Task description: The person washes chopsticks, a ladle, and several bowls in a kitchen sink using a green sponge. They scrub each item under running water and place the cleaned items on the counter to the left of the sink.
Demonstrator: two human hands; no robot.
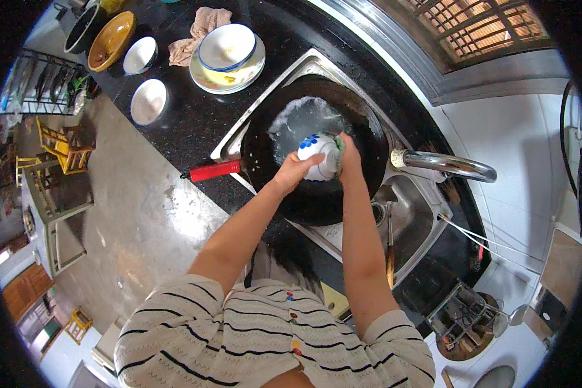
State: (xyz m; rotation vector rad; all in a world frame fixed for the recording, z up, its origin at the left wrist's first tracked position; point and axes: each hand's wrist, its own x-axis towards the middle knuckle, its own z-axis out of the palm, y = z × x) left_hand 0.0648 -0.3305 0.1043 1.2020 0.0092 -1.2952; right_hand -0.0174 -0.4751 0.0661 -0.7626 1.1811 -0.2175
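My left hand (293, 172) grips a white bowl (319, 169) with a blue flower pattern, its outer side turned up. On the bowl's right side my right hand (350, 159) is closed on a green scrubbing pad (339, 143), of which only an edge shows between palm and bowl. Both hands are over a large black wok (265, 136) holding cloudy, foamy water (307, 119). The wok rests in the left basin of a steel sink (312, 59), its red handle (215, 171) sticking out to the left over the counter.
A chrome faucet (449, 163) reaches in from the right, beside a second basin (407, 213). Stacked at the upper left are a bowl (227, 46) and plates (252, 72), near a cloth (208, 22). Two small bowls (149, 101) and a brown basin (112, 41) sit along the counter's left edge.
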